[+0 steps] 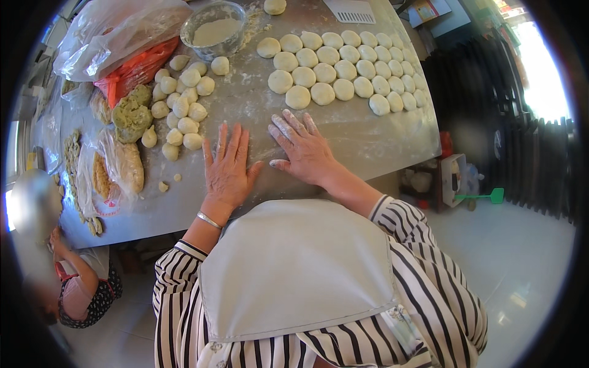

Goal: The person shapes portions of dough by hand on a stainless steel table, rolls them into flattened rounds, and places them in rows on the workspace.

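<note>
Both my hands rest palm down on the metal worktable [362, 147] near its front edge. My left hand [228, 167] has its fingers stretched out and points away from me; a bracelet circles that wrist. Flour whitens the spread fingers of my right hand [300, 144], which lies a little apart from the left. Beyond the right hand, flattened round dough cakes [323, 93] lie in rows. Rounded dough balls [180, 107] are heaped to the left of my left hand, with small dough scraps [164, 186] nearer the edge.
Further left sit a greenish dough-like mass [131, 116], a red plastic bag [132, 73], clear plastic bags [116, 37] and a bagged yellowish lump [126, 168]. A bowl of flour [215, 30] and a white slotted scraper [350, 11] stand at the back. Another person [86, 276] is at lower left.
</note>
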Action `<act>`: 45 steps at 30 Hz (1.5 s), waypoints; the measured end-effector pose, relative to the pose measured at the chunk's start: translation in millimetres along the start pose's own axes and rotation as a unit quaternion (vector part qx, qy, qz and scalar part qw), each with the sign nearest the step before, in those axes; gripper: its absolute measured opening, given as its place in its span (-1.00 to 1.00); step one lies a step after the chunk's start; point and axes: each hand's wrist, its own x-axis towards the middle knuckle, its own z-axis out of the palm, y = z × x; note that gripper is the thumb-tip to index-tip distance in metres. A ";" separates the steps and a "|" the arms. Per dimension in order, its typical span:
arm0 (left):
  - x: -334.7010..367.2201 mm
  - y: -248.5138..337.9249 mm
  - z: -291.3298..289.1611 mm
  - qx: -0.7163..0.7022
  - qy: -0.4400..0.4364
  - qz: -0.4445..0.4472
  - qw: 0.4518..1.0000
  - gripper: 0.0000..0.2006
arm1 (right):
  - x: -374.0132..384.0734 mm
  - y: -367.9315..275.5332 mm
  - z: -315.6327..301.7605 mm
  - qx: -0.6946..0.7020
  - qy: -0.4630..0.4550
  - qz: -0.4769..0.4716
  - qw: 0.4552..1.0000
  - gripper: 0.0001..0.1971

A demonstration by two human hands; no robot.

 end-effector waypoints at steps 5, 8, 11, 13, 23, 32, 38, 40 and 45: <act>-1.2 -2.3 20.3 0.017 0.007 -0.015 1.000 -0.22 | -0.9 1.1 0.6 -0.010 -0.055 -0.001 0.998 -0.18; -1.3 -1.5 23.0 0.017 0.002 -0.020 1.000 -0.22 | 0.7 1.8 1.7 -0.011 -0.066 -0.009 0.998 -0.16; 0.6 0.0 19.3 0.012 -0.004 -0.019 1.000 -0.22 | 2.0 3.4 2.2 0.000 -0.064 -0.016 0.998 -0.19; -0.1 -1.6 15.5 0.007 0.007 -0.005 1.000 -0.21 | 0.4 6.1 3.1 0.012 -0.042 -0.021 0.999 -0.21; -9.8 -18.4 -23.0 -0.235 -0.112 -0.239 0.935 -0.56 | -20.2 -1.3 -38.3 0.127 -0.082 0.230 0.961 -0.66; -23.7 -9.1 -14.7 -0.273 -0.017 -0.107 0.956 -0.73 | -45.4 8.6 -21.5 0.110 0.097 0.019 0.989 -0.62; 15.2 16.0 19.2 -0.121 0.131 -0.033 0.983 -0.69 | 8.2 5.3 9.8 0.015 0.157 0.074 0.985 -0.56; 23.0 23.6 33.0 -0.046 0.152 0.004 0.987 -0.65 | 14.0 6.6 15.0 -0.031 0.141 0.049 0.988 -0.53; 26.0 23.1 50.2 -0.047 0.130 0.015 0.990 -0.53 | 15.8 7.7 20.3 -0.070 0.095 0.009 0.993 -0.43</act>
